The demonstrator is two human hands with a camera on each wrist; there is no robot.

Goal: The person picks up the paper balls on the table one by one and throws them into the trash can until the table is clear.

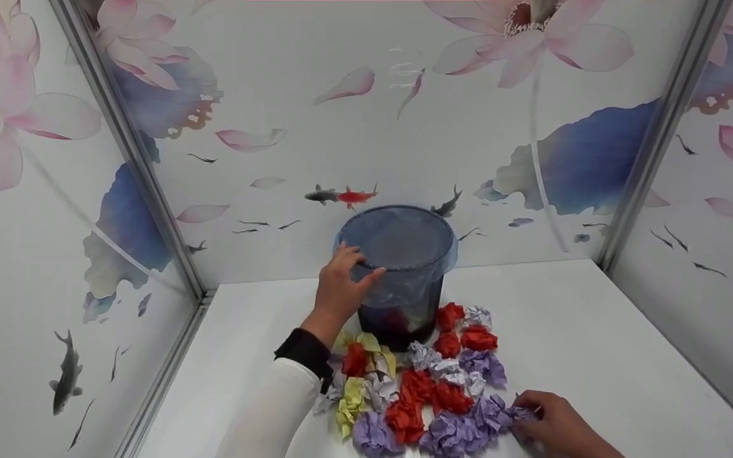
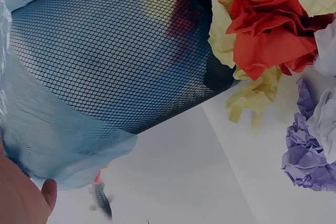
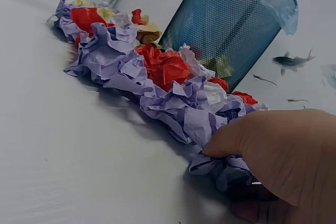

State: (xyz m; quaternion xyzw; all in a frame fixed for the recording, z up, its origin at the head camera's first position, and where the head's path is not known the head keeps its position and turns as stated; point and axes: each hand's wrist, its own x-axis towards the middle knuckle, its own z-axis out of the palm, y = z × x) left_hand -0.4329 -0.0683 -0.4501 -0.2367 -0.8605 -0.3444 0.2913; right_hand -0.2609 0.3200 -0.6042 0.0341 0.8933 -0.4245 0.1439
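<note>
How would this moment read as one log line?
left hand: at bin rim | right hand: pinches purple paper ball | other paper balls: on table beside bin

I count two hands, my left hand (image 1: pixel 341 283) and my right hand (image 1: pixel 557 420), one bin (image 2: pixel 121 56), one bag (image 2: pixel 73 140), one table (image 1: pixel 551 318), three wall panels (image 1: pixel 366 133) and two metal posts (image 1: pixel 130 152). Of crumpled balls outside, I make out about seven red (image 1: pixel 452 395), five purple (image 1: pixel 482 367), at least three yellow (image 1: pixel 352 406) and at least five white (image 1: pixel 422 356); overlaps hide the exact numbers.
</note>
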